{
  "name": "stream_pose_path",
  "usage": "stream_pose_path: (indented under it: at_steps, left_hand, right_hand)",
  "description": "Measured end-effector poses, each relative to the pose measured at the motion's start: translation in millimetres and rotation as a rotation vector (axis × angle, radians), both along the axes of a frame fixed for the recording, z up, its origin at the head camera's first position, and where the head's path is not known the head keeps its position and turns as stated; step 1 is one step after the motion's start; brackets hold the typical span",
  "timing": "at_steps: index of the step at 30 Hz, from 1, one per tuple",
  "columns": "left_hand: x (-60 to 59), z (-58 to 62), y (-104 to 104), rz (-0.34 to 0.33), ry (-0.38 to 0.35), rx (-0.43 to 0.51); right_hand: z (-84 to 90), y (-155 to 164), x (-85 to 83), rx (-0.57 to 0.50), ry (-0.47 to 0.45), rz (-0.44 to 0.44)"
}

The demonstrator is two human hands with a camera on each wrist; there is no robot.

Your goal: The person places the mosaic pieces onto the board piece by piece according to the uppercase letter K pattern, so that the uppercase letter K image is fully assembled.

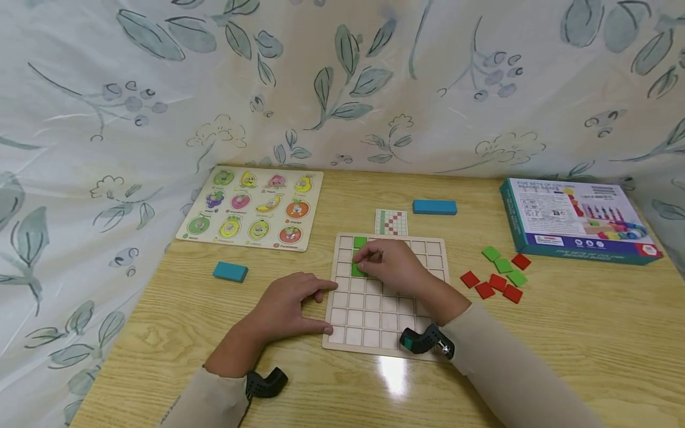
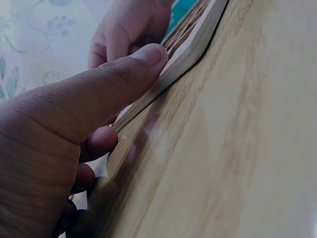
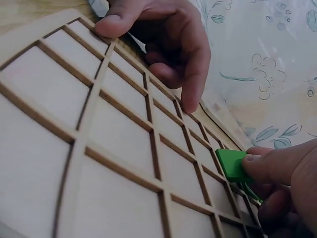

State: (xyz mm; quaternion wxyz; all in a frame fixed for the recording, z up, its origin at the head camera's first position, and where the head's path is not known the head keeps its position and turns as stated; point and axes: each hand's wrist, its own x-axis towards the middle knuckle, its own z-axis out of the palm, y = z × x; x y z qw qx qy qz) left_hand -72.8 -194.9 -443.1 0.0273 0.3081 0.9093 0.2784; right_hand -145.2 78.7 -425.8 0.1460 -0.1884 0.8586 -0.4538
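A wooden grid board point(image 1: 355, 319) lies flat on the table. My left hand point(image 1: 286, 306) touches its left edge with thumb and index finger spread apart; in the left wrist view the thumb point(image 2: 133, 69) rests on the rim. My right hand point(image 1: 396, 267) is over the upper left of the grid. Its thumb and fingertips pinch a green square tile point(image 3: 232, 165), which is tilted over the cells in the right wrist view. Another green tile point(image 1: 360, 242) sits in the top row, second column. Fingers partly hide the cells below it.
Loose red tiles point(image 1: 470, 279) and green tiles point(image 1: 490, 254) lie right of the board. Behind it is a small pattern card point(image 1: 391, 222). Around are blue blocks point(image 1: 434, 207), a fruit puzzle board point(image 1: 250, 209) and a boxed toy set point(image 1: 580, 220). A floral curtain point(image 1: 342, 89) hangs behind.
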Motion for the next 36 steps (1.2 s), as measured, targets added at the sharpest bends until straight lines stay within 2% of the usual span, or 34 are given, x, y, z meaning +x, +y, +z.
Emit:
stream_pose_path:
  at_steps: [9, 15, 36]
  left_hand:
    - [0.6, 0.0, -0.3, 0.001, -0.005, -0.001]
    - [1.6, -0.6, -0.7, -0.004, -0.011, 0.007]
    - [0.4, -3.1, -1.1, -0.009, 0.002, 0.01]
  right_hand:
    - [-2.8, 0.0, 3.1, 0.099, 0.089, 0.008]
    - [-4.7, 0.9, 5.7, 0.157, 0.097, 0.011]
    - [-7.3, 5.7, 8.7, 0.128, 0.162, 0.035]
